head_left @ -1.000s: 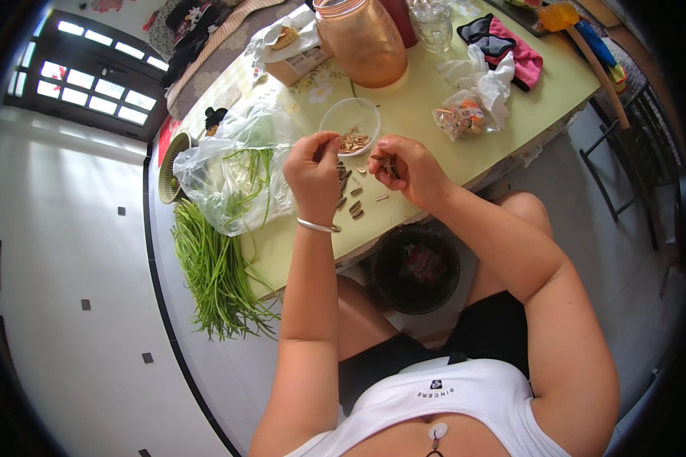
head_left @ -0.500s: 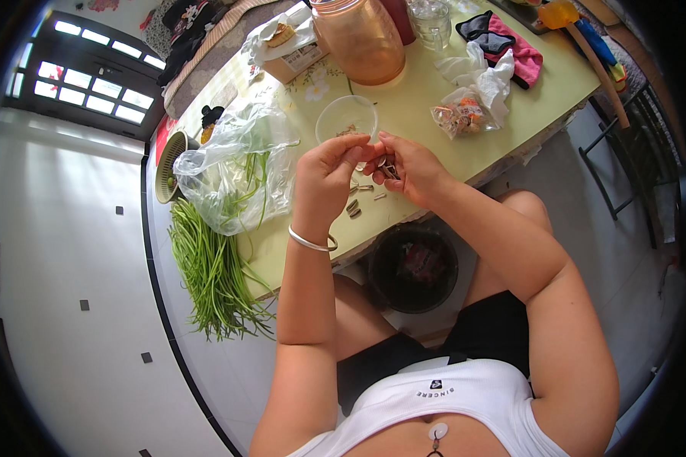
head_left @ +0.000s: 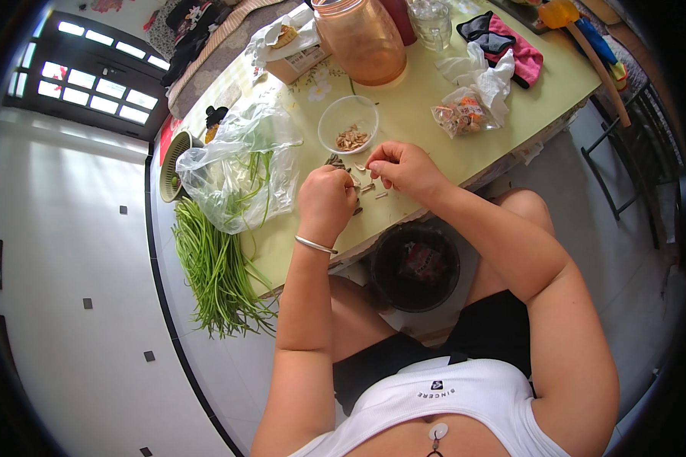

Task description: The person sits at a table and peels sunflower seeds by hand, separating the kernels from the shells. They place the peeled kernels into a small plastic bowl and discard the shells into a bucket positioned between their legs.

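Note:
My left hand [head_left: 326, 199] is closed, knuckles up, its fingertips down by a small pile of dark striped seeds [head_left: 337, 162] on the table. A pale bit shows at those fingertips, too small to name. Just to the right, my right hand [head_left: 404, 169] pinches thumb and finger together at a small pale seed shell [head_left: 360, 167]. Beyond both hands stands a clear round plastic bowl [head_left: 348, 101] with light brown shelled kernels [head_left: 351, 139] at its bottom. Loose striped seeds and shell pieces [head_left: 368, 187] lie between the hands and the table's near edge.
Left of my hands are a clear plastic bag [head_left: 240, 179], a bundle of long green stems [head_left: 215, 266] and a basket [head_left: 177, 164]. An amber jar [head_left: 362, 46] stands behind the bowl, a snack packet [head_left: 463, 114] to the right. Below the edge is a black bin [head_left: 415, 266].
My hands were together in front of the bowl and have drawn apart. The left has lowered toward the seeds on the table. The bowl's kernels are now in full view.

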### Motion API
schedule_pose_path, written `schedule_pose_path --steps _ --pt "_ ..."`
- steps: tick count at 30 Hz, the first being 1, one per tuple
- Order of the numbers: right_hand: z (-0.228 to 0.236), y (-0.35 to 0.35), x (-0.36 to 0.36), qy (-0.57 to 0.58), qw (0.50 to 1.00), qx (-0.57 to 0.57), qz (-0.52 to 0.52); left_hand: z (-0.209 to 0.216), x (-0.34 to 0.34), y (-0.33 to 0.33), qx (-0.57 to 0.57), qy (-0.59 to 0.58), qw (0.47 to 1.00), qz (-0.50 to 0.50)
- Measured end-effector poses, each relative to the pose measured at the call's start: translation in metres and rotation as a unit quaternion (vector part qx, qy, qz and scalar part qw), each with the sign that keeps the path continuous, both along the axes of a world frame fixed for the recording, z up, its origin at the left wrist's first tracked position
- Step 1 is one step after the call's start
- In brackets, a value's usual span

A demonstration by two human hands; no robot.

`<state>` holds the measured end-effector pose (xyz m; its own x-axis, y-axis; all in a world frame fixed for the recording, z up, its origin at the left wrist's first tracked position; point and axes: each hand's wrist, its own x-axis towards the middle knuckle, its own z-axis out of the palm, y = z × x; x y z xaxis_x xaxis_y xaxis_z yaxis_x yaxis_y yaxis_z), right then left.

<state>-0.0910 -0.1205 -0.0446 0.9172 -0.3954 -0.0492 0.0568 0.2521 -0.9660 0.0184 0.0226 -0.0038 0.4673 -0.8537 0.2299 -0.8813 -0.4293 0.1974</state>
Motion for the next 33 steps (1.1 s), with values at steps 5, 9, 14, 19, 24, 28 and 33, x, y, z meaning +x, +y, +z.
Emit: schedule_pose_path --steps 5,9,14,19,24,28,33 --pt "0.000 0.005 0.001 0.008 1.000 -0.026 -0.002 0.008 -0.010 -0.001 -0.122 0.127 0.984 0.017" --pt "0.006 0.008 -0.001 0.009 0.999 -0.015 -0.032 0.014 -0.025 -0.009 -0.236 0.156 0.959 -0.029" --pt "0.004 0.011 0.000 -0.020 0.997 0.036 -0.068 0.010 -0.031 -0.013 -0.240 0.027 0.969 -0.045" --pt "0.009 0.022 -0.003 -0.021 0.991 0.075 -0.108 0.012 -0.039 -0.016 -0.186 -0.029 0.982 -0.005" --pt "-0.005 0.016 0.003 -0.040 0.993 0.048 -0.100 0.008 -0.041 -0.018 -0.191 0.001 0.982 -0.002" --pt "0.005 0.013 0.002 -0.021 0.996 0.045 -0.070 0.008 -0.042 -0.017 -0.221 0.047 0.974 0.012" --pt "0.011 0.019 0.000 -0.014 0.990 -0.081 -0.113 0.011 -0.049 -0.018 -0.188 -0.025 0.981 0.030"
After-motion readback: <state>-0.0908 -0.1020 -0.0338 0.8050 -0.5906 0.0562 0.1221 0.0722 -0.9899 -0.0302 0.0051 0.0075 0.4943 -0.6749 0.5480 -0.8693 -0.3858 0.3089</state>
